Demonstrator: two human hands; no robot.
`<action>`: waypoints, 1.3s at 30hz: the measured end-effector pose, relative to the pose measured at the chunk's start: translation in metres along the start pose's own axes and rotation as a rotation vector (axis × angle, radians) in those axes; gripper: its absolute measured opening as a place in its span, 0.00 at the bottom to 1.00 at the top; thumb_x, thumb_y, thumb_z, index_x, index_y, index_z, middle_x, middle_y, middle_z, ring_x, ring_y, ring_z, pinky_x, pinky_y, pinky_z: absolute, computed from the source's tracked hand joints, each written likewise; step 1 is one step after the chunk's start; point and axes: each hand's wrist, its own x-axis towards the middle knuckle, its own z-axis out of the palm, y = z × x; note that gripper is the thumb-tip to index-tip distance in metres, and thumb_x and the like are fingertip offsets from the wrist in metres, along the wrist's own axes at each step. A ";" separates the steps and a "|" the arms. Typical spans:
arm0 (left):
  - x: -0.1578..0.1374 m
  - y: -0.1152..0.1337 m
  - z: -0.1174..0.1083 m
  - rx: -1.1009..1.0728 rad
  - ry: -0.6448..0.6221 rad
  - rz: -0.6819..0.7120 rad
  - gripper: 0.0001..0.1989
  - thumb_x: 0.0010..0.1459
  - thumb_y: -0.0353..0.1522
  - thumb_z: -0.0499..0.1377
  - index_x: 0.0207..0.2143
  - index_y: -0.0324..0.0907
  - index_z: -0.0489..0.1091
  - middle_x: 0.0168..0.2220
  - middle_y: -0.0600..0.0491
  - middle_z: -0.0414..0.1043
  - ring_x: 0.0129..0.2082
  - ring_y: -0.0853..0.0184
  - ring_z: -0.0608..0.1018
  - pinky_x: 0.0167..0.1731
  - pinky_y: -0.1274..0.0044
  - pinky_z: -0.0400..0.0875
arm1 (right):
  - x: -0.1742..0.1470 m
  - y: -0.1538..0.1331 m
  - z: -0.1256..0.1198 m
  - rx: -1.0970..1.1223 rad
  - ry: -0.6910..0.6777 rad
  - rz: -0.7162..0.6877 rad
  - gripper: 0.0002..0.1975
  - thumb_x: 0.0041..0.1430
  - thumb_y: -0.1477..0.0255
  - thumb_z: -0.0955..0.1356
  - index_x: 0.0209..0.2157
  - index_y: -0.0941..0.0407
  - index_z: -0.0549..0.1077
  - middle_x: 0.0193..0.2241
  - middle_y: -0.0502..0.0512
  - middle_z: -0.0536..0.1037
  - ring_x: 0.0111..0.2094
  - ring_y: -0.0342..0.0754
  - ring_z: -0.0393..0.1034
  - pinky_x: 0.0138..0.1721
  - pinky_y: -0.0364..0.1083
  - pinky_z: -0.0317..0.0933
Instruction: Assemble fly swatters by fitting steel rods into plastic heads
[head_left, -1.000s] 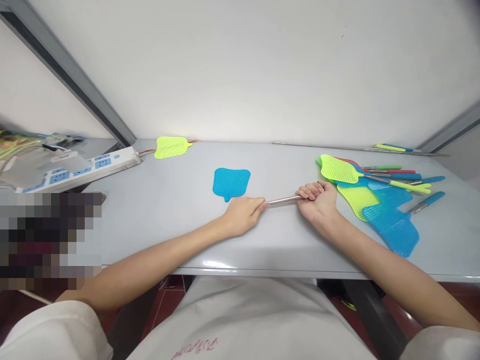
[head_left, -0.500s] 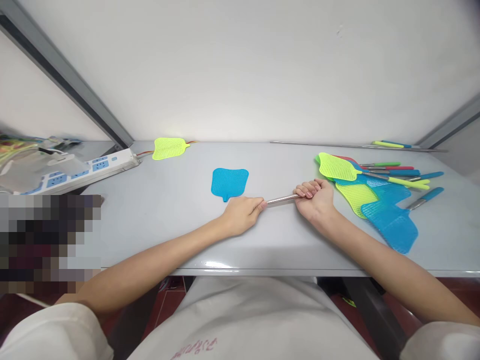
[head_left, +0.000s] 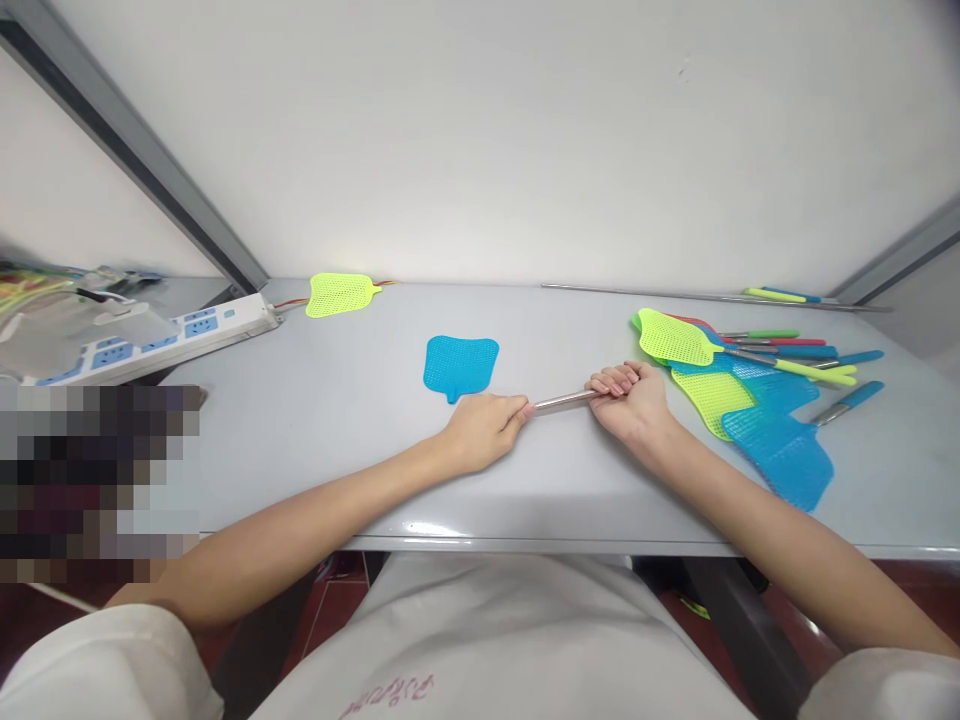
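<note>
A thin metal rod (head_left: 564,400) spans the gap between my two hands, slightly higher at its right end. My left hand (head_left: 484,432) is closed round the left end, thumb laid along it. The fingers of my right hand (head_left: 630,405) curl round the other end, palm partly upward, hiding what is inside. Just behind my left hand lies a blue mesh fly swatter head (head_left: 460,365). Its short neck points at the hand, and whether it joins the rod I cannot tell.
Right of my right hand is a pile of fly swatters, with a yellow one (head_left: 679,338) on top and a blue one (head_left: 780,455) in front. A long metal rod (head_left: 637,291) lies along the wall. Left are a yellow swatter head (head_left: 340,295) and a power strip (head_left: 202,328).
Both hands keep their grip on the rod in nearly the same place. The view has shifted very slightly; nothing else visibly moves.
</note>
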 end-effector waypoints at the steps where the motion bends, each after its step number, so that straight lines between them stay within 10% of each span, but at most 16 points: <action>1: 0.000 0.000 0.000 0.003 0.000 0.003 0.20 0.59 0.38 0.35 0.25 0.42 0.61 0.23 0.55 0.67 0.22 0.70 0.67 0.20 0.78 0.51 | 0.000 0.000 0.000 -0.003 0.000 0.007 0.13 0.43 0.78 0.56 0.17 0.56 0.40 0.09 0.43 0.42 0.10 0.38 0.37 0.11 0.39 0.41; 39: 0.000 -0.002 -0.001 0.032 0.007 0.070 0.21 0.59 0.39 0.34 0.24 0.42 0.60 0.21 0.55 0.66 0.21 0.70 0.67 0.19 0.78 0.51 | 0.003 -0.007 0.001 -0.034 -0.025 0.097 0.12 0.40 0.80 0.56 0.17 0.56 0.41 0.09 0.43 0.45 0.10 0.37 0.40 0.11 0.38 0.43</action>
